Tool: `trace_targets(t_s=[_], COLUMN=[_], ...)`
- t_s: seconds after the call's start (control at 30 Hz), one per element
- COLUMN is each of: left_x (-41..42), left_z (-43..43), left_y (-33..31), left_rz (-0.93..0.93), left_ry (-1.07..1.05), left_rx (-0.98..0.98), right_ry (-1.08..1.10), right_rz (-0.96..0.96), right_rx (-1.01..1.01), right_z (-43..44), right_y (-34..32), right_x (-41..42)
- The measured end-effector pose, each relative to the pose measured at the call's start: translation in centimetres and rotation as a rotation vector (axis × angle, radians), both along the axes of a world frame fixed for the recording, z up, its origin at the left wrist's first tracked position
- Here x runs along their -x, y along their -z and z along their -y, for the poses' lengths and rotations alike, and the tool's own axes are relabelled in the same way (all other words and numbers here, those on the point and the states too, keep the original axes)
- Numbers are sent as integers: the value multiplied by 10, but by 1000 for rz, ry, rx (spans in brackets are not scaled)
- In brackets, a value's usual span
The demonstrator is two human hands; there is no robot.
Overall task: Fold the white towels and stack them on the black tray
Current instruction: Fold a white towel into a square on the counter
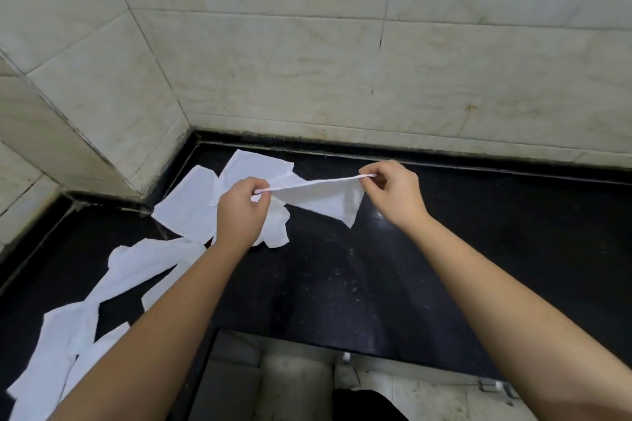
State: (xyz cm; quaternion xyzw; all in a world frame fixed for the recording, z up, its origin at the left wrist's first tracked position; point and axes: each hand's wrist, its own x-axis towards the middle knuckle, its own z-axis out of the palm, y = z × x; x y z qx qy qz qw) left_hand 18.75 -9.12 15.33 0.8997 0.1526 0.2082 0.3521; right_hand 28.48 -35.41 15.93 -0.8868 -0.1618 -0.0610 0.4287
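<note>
White cloth, thin and limp, was the item under handling: 1 towel (pixel 321 198) was held in the air above the black counter (pixel 342 277), stretched between both hands near the back wall (pixel 307 79). The left hand (pixel 239 212) pinched 1 corner between thumb and curled fingers. The right hand (pixel 393 195) pinched the opposite end of the same upper edge in like manner, its other fingers bent. That edge ran taut from hand to hand while the rest hung in a slack, pointed flap, its lowest tip close to the counter; contact could not be determined. Judgement: the towel is light, soft and without stiffness, will sag wherever unsupported, and is best taken at the corners, as here, so that edges can be matched for a fold. Further white towels (pixel 136 270) lay unfolded and overlapping on the counter's left side, from the far corner toward the near edge. No tray could be told apart from the black surface.
</note>
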Motion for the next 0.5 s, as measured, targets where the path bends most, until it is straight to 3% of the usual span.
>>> trace_targets(t_s=[0.2,0.37,0.43,0.5], left_x=[71,141,164,177], left_z=[14,38,48,52], left_y=[87,170,189,197], left_rz=[-138,-423,-442,-384], left_ry=[128,225,265,293], left_rx=[-229,-239,-270,-327], right_ry=[-117,-306,-416,-460], right_rz=[-30,-328,-373,-330], right_rx=[186,516,665,683], right_z=[28,54,65,74], right_y=[76,146,167,179], right_x=[49,108,129,146])
